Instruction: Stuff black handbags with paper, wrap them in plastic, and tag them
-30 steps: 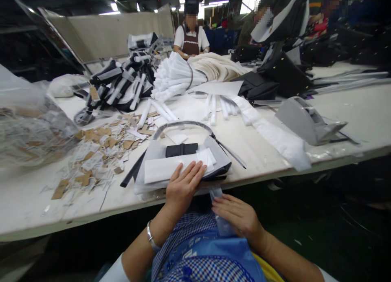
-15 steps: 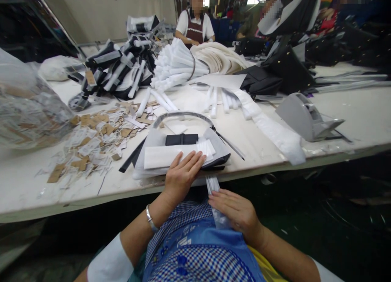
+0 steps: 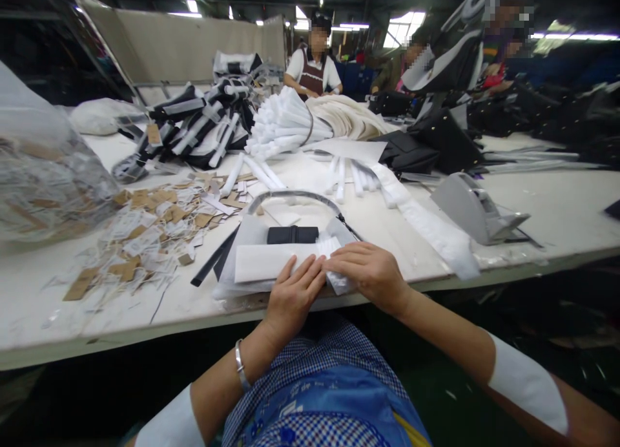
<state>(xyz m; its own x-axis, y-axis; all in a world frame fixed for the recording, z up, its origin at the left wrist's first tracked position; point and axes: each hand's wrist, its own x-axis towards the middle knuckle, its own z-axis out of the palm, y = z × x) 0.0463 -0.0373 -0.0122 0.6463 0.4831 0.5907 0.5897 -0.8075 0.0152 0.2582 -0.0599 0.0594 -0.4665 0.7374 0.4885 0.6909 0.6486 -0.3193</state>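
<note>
In front of me at the table edge lies a black handbag in pale translucent wrapping, its wrapped handle arching away from me. A black band-like piece shows on its middle. Across its near side runs a flat white foam strip. My left hand presses on that strip with fingers stretched out flat. At the strip's right end, my right hand has its fingers bent over a clear plastic strip; its thumb is hidden. The fingertips of both hands nearly meet.
Loose tags lie in a heap to the left, beside a big clear bag. White foam tubes and wrapped black straps are piled behind. A grey tape dispenser stands right. A co-worker sits across the table.
My right hand has risen from my lap to the handbag's right side, bringing the clear plastic strip up over the table edge. My left hand stays on the foam strip. The view has tilted up.
</note>
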